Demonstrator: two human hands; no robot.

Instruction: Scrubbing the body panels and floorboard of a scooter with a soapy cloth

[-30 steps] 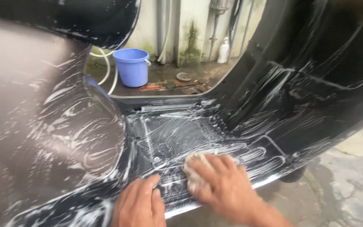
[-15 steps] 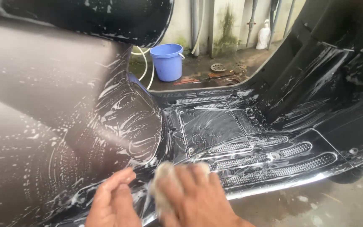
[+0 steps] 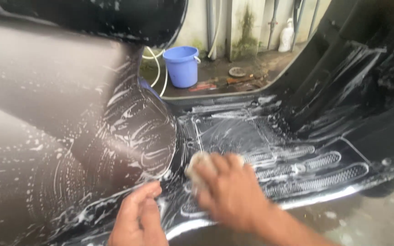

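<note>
Soapy brown side panel [image 3: 69, 136] of a scooter, at left. The left hand [image 3: 137, 221] rests on the panel's lower edge, fingers together and holding nothing. The right hand [image 3: 226, 191], fingers closed over a pale sponge [image 3: 197, 166], presses it onto the wet black footboard [image 3: 297, 175]. A blue bucket [image 3: 182, 66] stands well apart behind. Suds make both surfaces slick: either hand could skid, or the sponge slip free.

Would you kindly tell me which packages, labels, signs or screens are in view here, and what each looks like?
White plastic bottle: stands on the ground by the far wall, upper right; narrow neck, rounded body, any label too small to tell.
No signs or screens are in view.
</note>
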